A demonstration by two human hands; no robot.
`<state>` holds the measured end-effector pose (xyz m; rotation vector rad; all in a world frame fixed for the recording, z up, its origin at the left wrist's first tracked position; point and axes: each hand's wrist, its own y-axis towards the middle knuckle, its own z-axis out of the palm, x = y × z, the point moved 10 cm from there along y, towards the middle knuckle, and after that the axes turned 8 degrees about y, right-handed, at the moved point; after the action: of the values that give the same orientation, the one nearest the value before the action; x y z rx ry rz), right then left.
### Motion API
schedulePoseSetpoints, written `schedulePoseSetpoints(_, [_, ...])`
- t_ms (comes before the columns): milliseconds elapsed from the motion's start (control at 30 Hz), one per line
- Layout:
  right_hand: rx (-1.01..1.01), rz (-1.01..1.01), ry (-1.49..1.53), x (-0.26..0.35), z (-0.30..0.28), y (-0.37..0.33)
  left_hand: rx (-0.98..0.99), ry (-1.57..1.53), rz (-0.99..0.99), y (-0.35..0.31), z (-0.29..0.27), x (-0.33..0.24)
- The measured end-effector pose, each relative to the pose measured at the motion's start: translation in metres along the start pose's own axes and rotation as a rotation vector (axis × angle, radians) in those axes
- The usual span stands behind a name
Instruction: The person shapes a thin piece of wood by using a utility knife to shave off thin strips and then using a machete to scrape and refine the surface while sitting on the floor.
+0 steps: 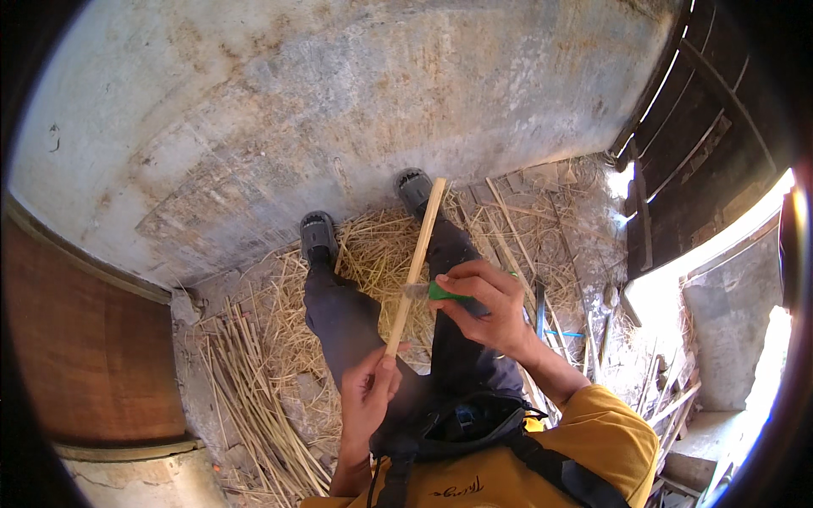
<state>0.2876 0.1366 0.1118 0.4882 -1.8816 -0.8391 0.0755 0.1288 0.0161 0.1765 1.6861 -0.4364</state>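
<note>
A long, flat, pale strip of bamboo or wood [419, 245] slants up and away over my legs. Its near end is pinched between the thumb and fingers of my left hand [370, 391]. My right hand [491, 309] is closed around the green handle [449, 293] of a knife. The short metal blade [415, 290] lies across the strip about midway along it, and I cannot tell how deep its edge sits. The rest of the handle is hidden in my palm.
Straw and shavings [373, 241] cover the floor between my shoes. A bundle of thin strips [254, 398] lies at the left, and more sticks [508, 224] lie to the right. A stained wall [381, 102] stands ahead. An open black waist bag [461, 423] rests on my lap.
</note>
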Motion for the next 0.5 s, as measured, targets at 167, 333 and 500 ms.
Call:
schedulePoseSetpoints(167, [-0.023, 0.002, -0.014, 0.001, -0.0038, 0.0023, -0.02, -0.001, -0.005, -0.0022, 0.0004, -0.0009])
schedulePoseSetpoints(333, [-0.066, 0.012, -0.024, 0.0025, -0.0083, 0.0039, -0.039, 0.005, 0.03, -0.0025, -0.0003, -0.0027])
schedulePoseSetpoints(500, [-0.075, 0.03, -0.018, -0.0004, -0.0108, 0.003, -0.038, 0.008, 0.055, -0.0041, 0.0005, -0.0026])
